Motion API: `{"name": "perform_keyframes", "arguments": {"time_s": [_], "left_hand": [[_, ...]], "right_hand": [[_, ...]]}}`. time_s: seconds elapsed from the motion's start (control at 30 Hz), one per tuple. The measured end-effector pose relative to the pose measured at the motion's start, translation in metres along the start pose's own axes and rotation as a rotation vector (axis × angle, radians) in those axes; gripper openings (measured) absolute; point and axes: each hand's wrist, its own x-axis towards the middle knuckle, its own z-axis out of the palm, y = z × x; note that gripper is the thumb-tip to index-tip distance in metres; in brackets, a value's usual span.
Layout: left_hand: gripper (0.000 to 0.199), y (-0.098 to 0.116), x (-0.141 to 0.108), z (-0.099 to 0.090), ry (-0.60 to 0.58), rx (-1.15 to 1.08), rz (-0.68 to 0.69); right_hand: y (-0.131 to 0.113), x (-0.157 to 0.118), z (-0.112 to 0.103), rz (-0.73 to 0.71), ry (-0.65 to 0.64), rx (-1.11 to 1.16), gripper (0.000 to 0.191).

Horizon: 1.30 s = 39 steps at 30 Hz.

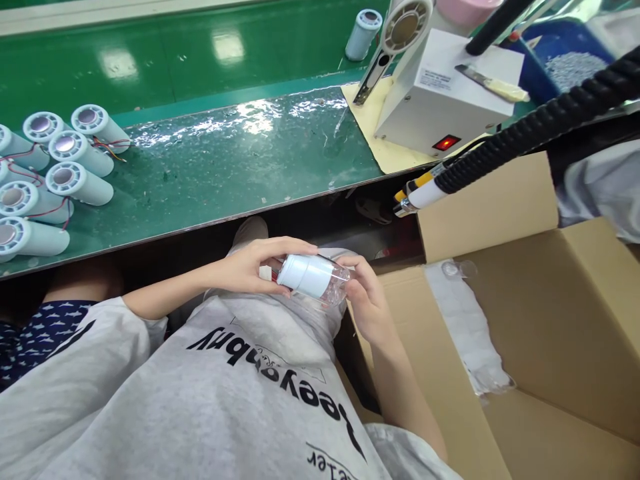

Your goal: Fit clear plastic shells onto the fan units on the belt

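Observation:
Over my lap, a pale blue cylinder [306, 275] lies on its side between my two hands. My left hand [250, 265] grips its left end with thumb and fingers, and red wires and a small white piece show near the palm. A clear plastic cup [336, 285] surrounds the cylinder's right part. The fingers of my right hand [367, 300] are closed on the cup's far end. How deep the cylinder sits in the cup is hard to make out.
Several pale blue cylinders with wires [80, 183] lie on the green bench [240, 153] at left; another cylinder [363, 35] stands at the back. A white machine [445, 93] with a lit red switch sits at right, near a black hose [540, 117]. An open cardboard box [560, 320] holds clear plastic pieces.

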Motion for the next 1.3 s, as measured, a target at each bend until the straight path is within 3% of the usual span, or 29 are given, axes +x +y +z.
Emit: {"name": "perform_keyframes", "arguments": {"time_s": [0.37,0.57,0.73,0.8,1.1,1.3], "left_hand": [[0.073,0.001,0.001,0.004,-0.035,0.032,0.083],[0.083,0.002,0.000,0.002,-0.048,-0.009,0.019],[0.081,0.005,0.001,0.001,-0.088,0.019,0.024],[0.080,0.004,0.001,0.000,-0.099,0.032,0.035],[0.073,0.000,0.001,0.000,-0.113,0.072,0.073],[0.077,0.000,0.000,0.000,-0.112,0.067,0.069]], "right_hand": [[0.006,-0.002,0.003,-0.077,-0.037,-0.017,0.047],[0.019,-0.009,-0.005,-0.306,-0.055,-0.147,0.045],[0.023,-0.013,-0.011,-0.481,-0.078,-0.302,0.048],[0.023,-0.013,-0.012,-0.440,-0.080,-0.263,0.047],[0.008,-0.005,0.000,-0.017,-0.055,0.093,0.048],[0.013,-0.002,0.002,0.263,-0.112,0.257,0.061]]}}
